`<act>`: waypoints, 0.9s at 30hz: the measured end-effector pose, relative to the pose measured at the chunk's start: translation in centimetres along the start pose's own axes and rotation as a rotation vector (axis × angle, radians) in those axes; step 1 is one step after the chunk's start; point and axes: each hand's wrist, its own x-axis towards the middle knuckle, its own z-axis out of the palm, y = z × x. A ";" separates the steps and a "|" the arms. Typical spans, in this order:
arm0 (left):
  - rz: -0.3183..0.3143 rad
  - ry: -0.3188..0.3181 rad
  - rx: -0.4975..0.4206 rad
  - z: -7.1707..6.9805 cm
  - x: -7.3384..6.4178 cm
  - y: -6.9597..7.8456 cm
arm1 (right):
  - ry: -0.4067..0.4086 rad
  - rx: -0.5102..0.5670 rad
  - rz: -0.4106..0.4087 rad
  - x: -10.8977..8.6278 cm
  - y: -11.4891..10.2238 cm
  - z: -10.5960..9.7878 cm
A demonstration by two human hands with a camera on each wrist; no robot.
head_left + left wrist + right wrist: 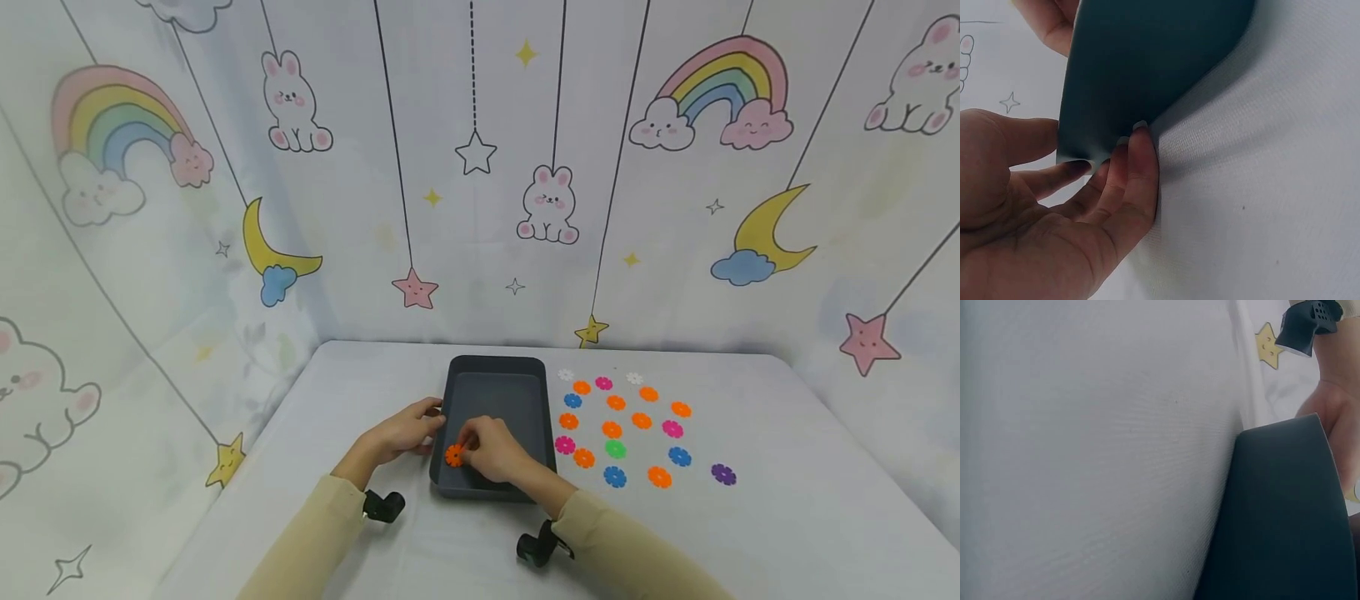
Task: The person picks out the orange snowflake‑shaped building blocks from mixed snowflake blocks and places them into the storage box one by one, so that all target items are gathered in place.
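A dark grey rectangular tray (pixel 498 400) lies on the white table. My left hand (pixel 408 429) holds its left side; in the left wrist view the thumb is at the rim and the curled fingers (pixel 1141 169) lie against the outer wall. My right hand (pixel 491 450) reaches over the tray and pinches an orange flower-shaped disc (pixel 453 455) near the tray's lower left corner. From the right wrist, mostly the tray's outer wall (pixel 1279 512) and the tablecloth show, so the right fingers' grip is hidden there.
Right of the tray, several flower-shaped discs lie scattered flat, among them a green one (pixel 615 449), a purple one (pixel 723 474), a blue one (pixel 615 477) and a white one (pixel 634 378). A patterned white curtain (pixel 480 250) hangs behind the table.
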 end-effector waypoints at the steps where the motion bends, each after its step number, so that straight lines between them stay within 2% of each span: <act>1: -0.001 -0.002 -0.001 0.0 0.0 0.0 | 0.000 0.001 -0.001 0.0 0.0 0.0; 15: -0.002 -0.025 0.014 -0.1 -0.2 0.3 | -0.012 -0.051 0.009 -0.2 -0.1 -0.3; 21: 0.001 -0.034 0.011 -0.2 -0.2 0.3 | -0.040 -0.089 -0.005 -1.1 0.0 -1.9; 27: -0.002 -0.007 0.011 -0.1 0.2 0.0 | -0.026 -0.124 -0.018 -2.9 0.8 -4.3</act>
